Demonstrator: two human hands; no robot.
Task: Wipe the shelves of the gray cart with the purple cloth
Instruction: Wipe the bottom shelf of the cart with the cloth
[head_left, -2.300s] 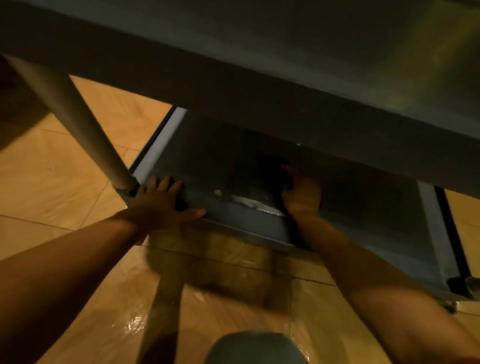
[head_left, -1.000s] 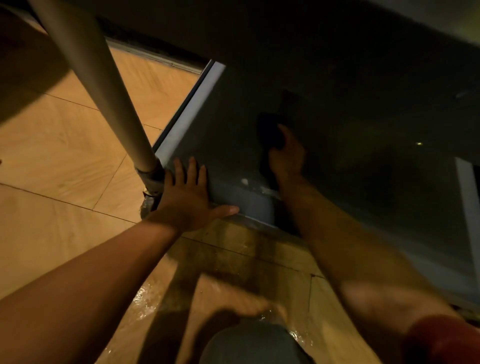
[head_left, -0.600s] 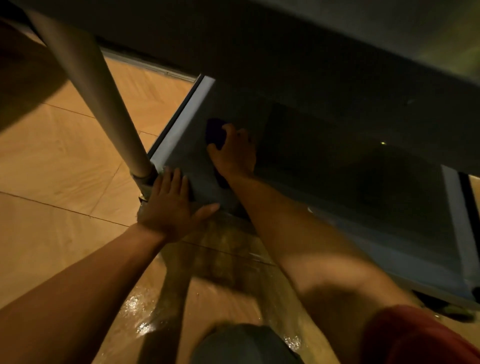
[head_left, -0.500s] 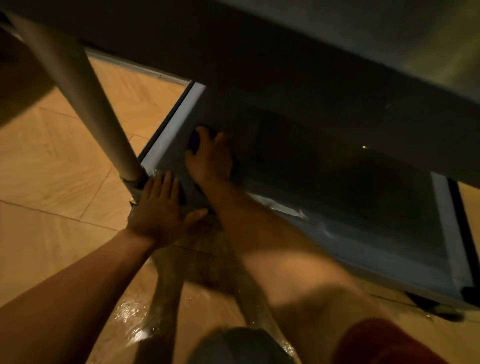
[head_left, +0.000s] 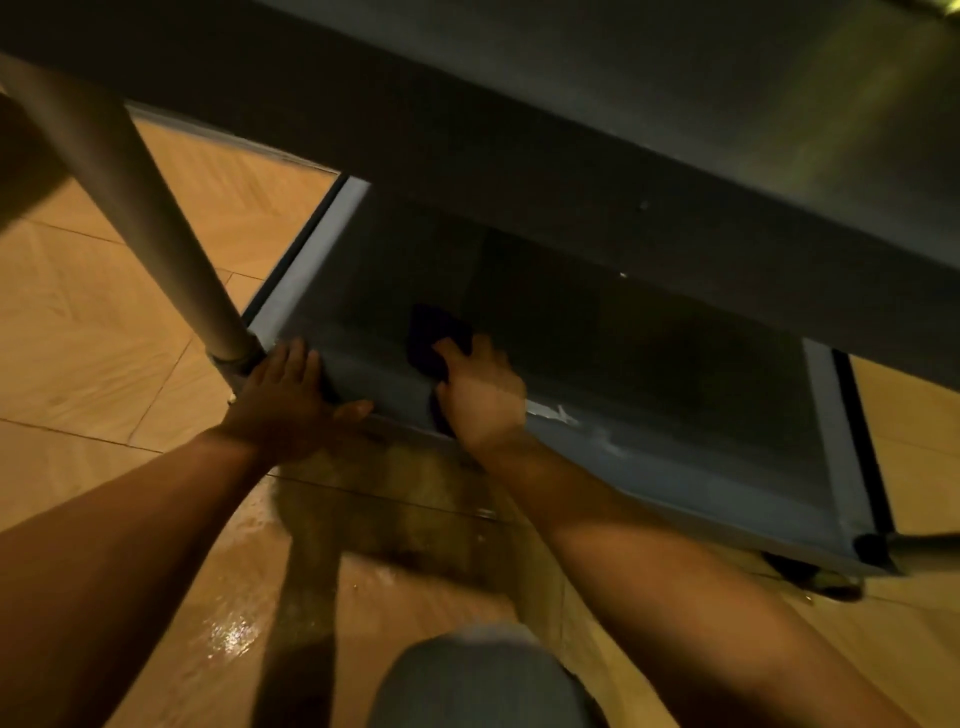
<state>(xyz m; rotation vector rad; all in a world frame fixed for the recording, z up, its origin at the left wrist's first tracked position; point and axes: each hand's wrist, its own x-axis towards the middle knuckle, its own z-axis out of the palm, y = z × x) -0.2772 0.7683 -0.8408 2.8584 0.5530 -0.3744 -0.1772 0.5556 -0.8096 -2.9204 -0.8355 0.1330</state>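
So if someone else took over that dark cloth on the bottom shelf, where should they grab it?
Probably from above, at the far edge of the purple cloth: it lies flat on the bottom shelf, and that end pokes out beyond the right hand covering the rest.
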